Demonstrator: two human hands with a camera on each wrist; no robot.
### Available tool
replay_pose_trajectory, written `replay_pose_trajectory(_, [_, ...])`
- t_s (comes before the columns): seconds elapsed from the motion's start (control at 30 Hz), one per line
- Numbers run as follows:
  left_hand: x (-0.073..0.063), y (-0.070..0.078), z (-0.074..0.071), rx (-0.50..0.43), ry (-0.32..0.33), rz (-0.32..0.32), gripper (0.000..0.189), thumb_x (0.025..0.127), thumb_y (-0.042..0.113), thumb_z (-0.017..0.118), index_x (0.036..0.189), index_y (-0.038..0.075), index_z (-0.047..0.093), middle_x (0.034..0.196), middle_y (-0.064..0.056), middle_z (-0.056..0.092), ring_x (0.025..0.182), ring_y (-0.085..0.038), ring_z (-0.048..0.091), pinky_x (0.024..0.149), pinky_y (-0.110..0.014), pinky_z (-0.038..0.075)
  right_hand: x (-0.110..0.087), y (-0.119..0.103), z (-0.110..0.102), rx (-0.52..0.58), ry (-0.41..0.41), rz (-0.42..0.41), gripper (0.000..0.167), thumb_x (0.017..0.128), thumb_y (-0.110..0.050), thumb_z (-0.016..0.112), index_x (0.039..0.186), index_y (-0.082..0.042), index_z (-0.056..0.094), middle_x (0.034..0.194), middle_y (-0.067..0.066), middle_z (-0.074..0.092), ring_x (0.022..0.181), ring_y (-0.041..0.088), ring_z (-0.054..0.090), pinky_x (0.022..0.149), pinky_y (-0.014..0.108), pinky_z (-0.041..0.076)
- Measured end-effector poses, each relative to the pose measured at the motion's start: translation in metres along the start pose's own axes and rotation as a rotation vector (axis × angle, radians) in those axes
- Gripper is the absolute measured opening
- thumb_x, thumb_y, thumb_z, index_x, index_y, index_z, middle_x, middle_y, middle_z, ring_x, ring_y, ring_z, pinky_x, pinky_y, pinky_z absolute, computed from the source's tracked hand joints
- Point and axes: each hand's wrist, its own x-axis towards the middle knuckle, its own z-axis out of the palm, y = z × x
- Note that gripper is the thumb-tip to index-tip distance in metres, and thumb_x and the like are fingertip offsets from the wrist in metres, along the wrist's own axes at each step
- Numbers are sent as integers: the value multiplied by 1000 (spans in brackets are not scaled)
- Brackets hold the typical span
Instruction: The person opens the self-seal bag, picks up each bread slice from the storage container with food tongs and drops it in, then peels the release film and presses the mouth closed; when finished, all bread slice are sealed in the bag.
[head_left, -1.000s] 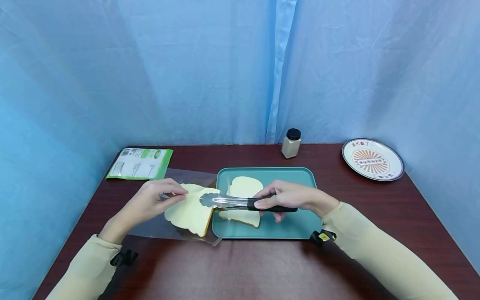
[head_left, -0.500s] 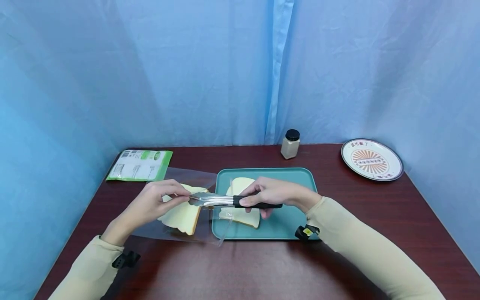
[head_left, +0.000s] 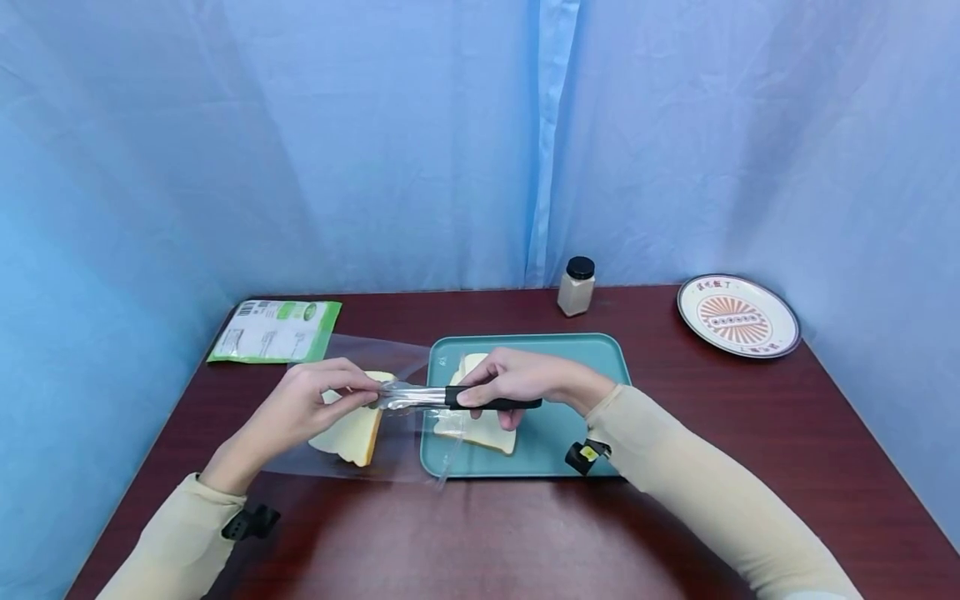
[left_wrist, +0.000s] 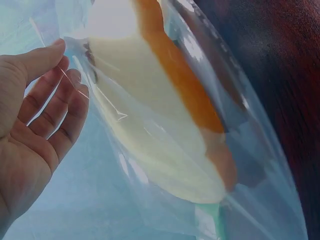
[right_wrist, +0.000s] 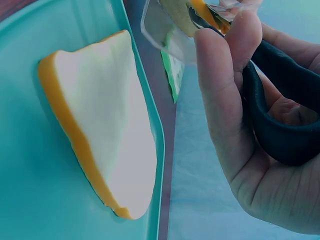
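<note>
Pinching the filmy edge of one clear plastic bag (head_left: 408, 454) between thumb and fingertips, the left hand (head_left: 318, 398) sits left of centre in the frame. At the middle of the frame, the right hand (head_left: 517, 379) curls its fingers round the smooth black handle of one pair of tongs (head_left: 427, 397), whose shiny metal end points left, close to the left fingertips. Glare on the film blurs that spot, so I can't fairly tell whether the tips grip anything.

I count two slices of bread, pale and soft-looking, each edged in golden-brown crust. The bagged slice (head_left: 347, 433) lies within the film below the left hand, tilted; the other slice (head_left: 487, 432) lies flat on the single teal tray (head_left: 573, 425), a rounded rectangle with a raised rim, right of centre. The bag's loose edge overlaps the tray's left side.

Toward the upper left of the dark, glossy, reddish tabletop (head_left: 495, 533) is one flat white-and-green packet (head_left: 273, 333); at upper centre-right, one faceted jar (head_left: 576, 293) with a black lid; farther right, one round patterned plate (head_left: 738, 317).
</note>
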Motion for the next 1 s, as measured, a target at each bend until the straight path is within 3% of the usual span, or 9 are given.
replay_pose_trajectory(0.2, [0,-1,0,-3,12,-15,29,78,2,87,100,18,79,93,15,69,76,-3,59,61,-15,48,5,1,1,2,1,-14,29,98,-32,69,118,-11,74,87,11,68,50,16,59,54,32,56])
replay_pose_trajectory(0.43, [1,-1,0,-10,51,3,27,79,2,86,101,17,79,93,13,71,77,-4,60,58,-14,44,6,4,0,21,2,-5,38,98,-34,70,124,-6,71,103,28,66,51,16,59,55,31,56])
replay_pose_trajectory(0.7, [2,-4,-2,16,80,23,26,80,1,85,101,16,80,92,13,71,77,-2,62,58,-14,45,4,14,-9,40,-40,4,42,97,-38,69,120,-4,73,104,28,65,53,15,60,59,32,58])
replay_pose_trajectory(0.87, [0,-7,-1,21,76,-20,26,81,1,84,103,16,80,92,12,71,76,-4,60,57,-15,43,3,20,-14,52,-42,6,41,97,-36,69,117,0,72,92,30,63,52,15,59,58,31,57])
replay_pose_trajectory(1.0, [-1,-8,-1,18,75,-49,26,81,1,84,102,16,80,95,12,71,78,-5,60,56,-16,42,2,20,-15,38,10,2,33,97,-33,71,118,-7,75,94,25,66,51,15,57,56,30,54])
